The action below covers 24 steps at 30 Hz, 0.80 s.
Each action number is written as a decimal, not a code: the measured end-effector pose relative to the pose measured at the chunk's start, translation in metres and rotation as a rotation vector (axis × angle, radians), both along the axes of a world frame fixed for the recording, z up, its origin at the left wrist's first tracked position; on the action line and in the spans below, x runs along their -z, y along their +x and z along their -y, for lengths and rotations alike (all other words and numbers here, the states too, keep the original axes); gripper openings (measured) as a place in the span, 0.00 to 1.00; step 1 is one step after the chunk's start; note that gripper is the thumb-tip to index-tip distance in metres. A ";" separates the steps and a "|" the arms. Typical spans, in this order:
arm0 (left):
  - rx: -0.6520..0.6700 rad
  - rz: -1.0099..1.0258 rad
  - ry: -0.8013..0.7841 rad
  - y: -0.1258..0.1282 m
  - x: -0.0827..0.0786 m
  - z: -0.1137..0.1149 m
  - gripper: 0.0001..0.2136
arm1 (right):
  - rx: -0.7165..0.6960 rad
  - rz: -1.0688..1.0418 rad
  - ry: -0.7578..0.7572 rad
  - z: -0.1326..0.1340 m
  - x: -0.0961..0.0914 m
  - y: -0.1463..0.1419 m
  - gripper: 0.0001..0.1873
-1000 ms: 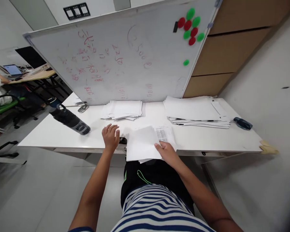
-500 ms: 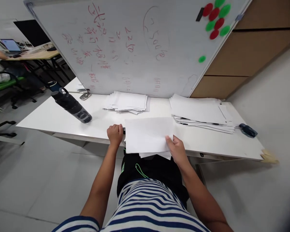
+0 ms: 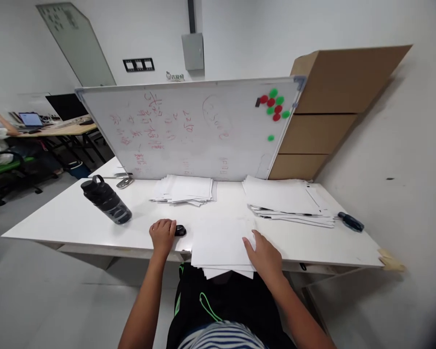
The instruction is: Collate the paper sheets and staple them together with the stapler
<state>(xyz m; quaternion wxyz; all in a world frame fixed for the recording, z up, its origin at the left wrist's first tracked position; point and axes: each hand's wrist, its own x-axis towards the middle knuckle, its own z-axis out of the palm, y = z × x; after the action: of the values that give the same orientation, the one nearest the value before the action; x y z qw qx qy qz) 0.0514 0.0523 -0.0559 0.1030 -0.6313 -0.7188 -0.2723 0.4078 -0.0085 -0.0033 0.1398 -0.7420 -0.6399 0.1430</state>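
Loose sheets of white paper [image 3: 220, 245] lie in a slightly uneven pile at the table's front edge, their lower corners sticking out over it. My left hand [image 3: 162, 237] is closed around a small black tool, apparently a stapler [image 3: 180, 230]; its rounded end pokes out toward the sheets, a short way from their left edge. Most of the tool is hidden in my fist. My right hand [image 3: 263, 254] rests at the right edge of the sheets, thumb and fingers apart, the thumb over the paper.
Behind are two paper stacks, left [image 3: 189, 189] and right [image 3: 283, 196]. A black bottle [image 3: 107, 199] and a grey mouse-like object [image 3: 125, 182] stand left; a dark object [image 3: 350, 221] lies right. A whiteboard [image 3: 203, 145] and cardboard boxes [image 3: 308, 133] close off the back. A person [image 3: 0, 128] sits far left.
The view has tilted up. The top sheet, raised in my right hand before, now lies on the others and that hand has loosened. The black tool has drawn back from the paper's left edge.
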 end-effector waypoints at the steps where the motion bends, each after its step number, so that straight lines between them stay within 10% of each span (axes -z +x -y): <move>1: -0.006 0.022 -0.018 -0.006 -0.003 -0.003 0.14 | 0.022 -0.001 0.026 -0.003 0.003 0.005 0.30; 10: -0.201 0.316 -0.280 -0.065 -0.053 -0.057 0.16 | 0.171 0.009 0.138 -0.048 0.050 0.051 0.27; 16: 0.141 0.171 -0.306 0.003 -0.078 -0.106 0.17 | 0.197 0.026 0.113 -0.052 0.058 0.047 0.29; 24: 0.239 -0.025 -0.390 0.074 -0.042 -0.176 0.30 | 0.198 0.027 0.130 -0.054 0.054 0.048 0.28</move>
<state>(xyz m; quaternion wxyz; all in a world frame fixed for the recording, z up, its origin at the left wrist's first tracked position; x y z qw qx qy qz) 0.1252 0.2287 -0.0137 -0.0450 -0.7233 -0.6767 -0.1303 0.4558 0.0451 -0.0572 0.1923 -0.7929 -0.5731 0.0768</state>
